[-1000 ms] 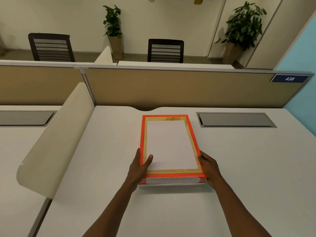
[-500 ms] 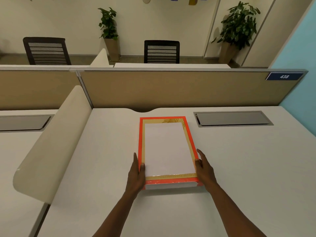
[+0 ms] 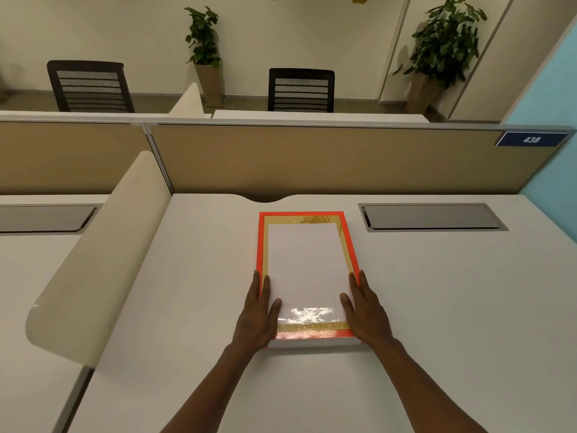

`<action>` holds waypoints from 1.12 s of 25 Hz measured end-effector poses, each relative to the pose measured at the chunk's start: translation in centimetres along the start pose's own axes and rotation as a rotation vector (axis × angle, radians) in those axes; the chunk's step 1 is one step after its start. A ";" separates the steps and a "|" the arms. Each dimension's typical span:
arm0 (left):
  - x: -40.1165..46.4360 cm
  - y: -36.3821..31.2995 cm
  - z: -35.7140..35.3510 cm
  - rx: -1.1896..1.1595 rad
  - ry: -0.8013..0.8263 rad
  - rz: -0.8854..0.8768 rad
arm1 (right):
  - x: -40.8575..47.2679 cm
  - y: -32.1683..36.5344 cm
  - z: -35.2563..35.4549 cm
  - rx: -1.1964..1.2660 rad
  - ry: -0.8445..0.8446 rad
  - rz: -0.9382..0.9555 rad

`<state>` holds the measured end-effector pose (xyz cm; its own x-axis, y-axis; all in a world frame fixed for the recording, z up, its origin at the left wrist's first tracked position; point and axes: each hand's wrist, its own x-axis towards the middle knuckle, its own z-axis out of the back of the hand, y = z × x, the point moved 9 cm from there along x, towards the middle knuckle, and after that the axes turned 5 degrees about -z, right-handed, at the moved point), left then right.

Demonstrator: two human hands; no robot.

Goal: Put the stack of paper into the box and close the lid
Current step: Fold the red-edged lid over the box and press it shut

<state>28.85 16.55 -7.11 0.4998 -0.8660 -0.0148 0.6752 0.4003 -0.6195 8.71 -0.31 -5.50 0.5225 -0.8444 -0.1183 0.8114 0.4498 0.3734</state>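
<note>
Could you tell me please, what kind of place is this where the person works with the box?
Most likely an open-plan office. The white desk is closed off by a tan partition bearing a number plate reading 438, with black mesh office chairs and potted plants behind.
</note>
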 end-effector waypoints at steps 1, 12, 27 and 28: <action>0.0 0.2 -0.4 -0.003 0.007 0.008 | 0.0 -0.1 -0.2 -0.016 -0.005 -0.009; 6.4 0.3 1.8 0.197 -0.003 -0.026 | 10.2 3.7 2.5 -0.211 0.115 0.050; 7.9 0.4 3.5 0.203 -0.064 0.055 | 9.9 3.7 2.8 -0.223 -0.025 0.015; 7.5 0.4 3.8 0.210 -0.110 0.077 | 9.2 3.6 3.0 -0.247 -0.090 0.009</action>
<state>34.91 11.31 -4.49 0.6024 -0.7973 0.0372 0.7253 0.5273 -0.4427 15.70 -7.34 -2.49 0.5131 -0.8578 -0.0294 0.8521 0.5051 0.1370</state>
